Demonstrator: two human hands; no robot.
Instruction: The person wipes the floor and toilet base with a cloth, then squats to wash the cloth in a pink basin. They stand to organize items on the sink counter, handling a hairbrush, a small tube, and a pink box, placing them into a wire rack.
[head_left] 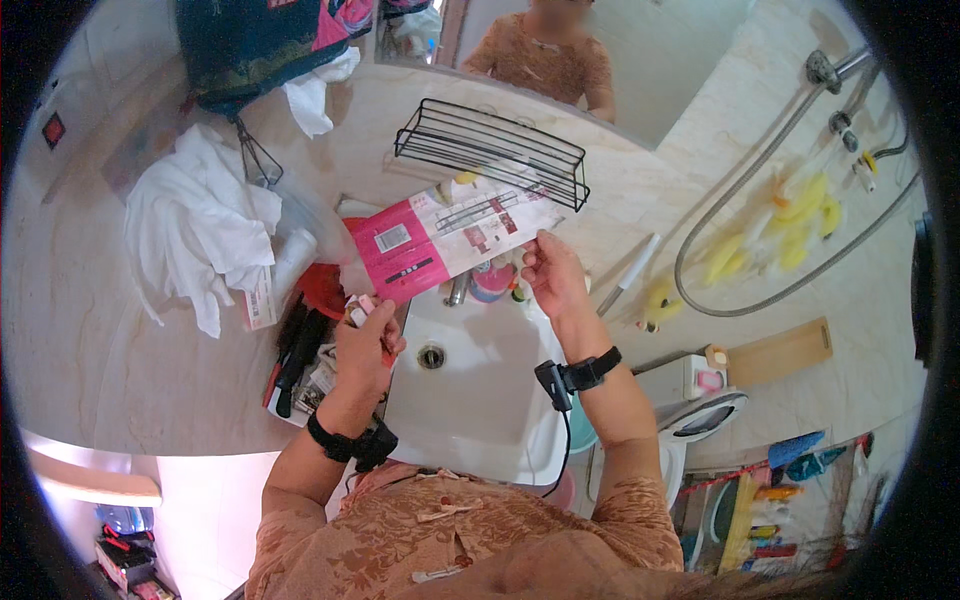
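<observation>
Your left hand [368,335] and right hand [553,272] each pinch one end of the pink-and-white card [447,238], fingers closed on it. Its long axis runs hand to hand, above the sink [480,385].

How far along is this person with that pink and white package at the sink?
Looks early. Done: a black wire rack already hangs on the wall above the white sink. In hand: the left hand and right hand hold the flat pink and white package over the basin, one at each end. Left: whether it has been opened cannot be told, and nothing from it is visible.
</observation>
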